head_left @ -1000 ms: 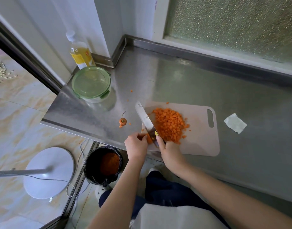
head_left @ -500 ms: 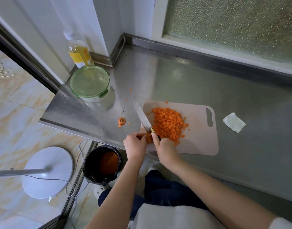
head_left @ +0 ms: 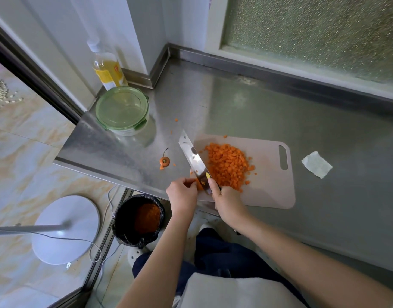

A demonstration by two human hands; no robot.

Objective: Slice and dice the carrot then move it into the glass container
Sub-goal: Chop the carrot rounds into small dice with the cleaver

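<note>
Carrot dice (head_left: 226, 165): one heap right of one knife (head_left: 194, 161) gripped by right hand (head_left: 227, 200); left hand (head_left: 182, 194) pinches one stub (head_left: 199, 185), unchanged.

Right grip (head_left: 227, 197) on knife (head_left: 194, 160), left grip (head_left: 182, 194) pinching carrot piece (head_left: 198, 185), diced carrot (head_left: 227, 166) heaped on cutting board (head_left: 268, 187)

The surface (head_left: 235, 112) under both hands is brushed steel with a dull, streaky sheen. Beneath the right hand (head_left: 227, 196) lies a smooth, matt beige plastic cutting board (head_left: 266, 192). The knife (head_left: 192, 156) it grips has a mirror-bright metal blade. The left hand (head_left: 182, 192) pinches a matt orange carrot piece (head_left: 198, 185). Beyond it stands the glass container (head_left: 122, 107), with a translucent green plastic lid.
</note>
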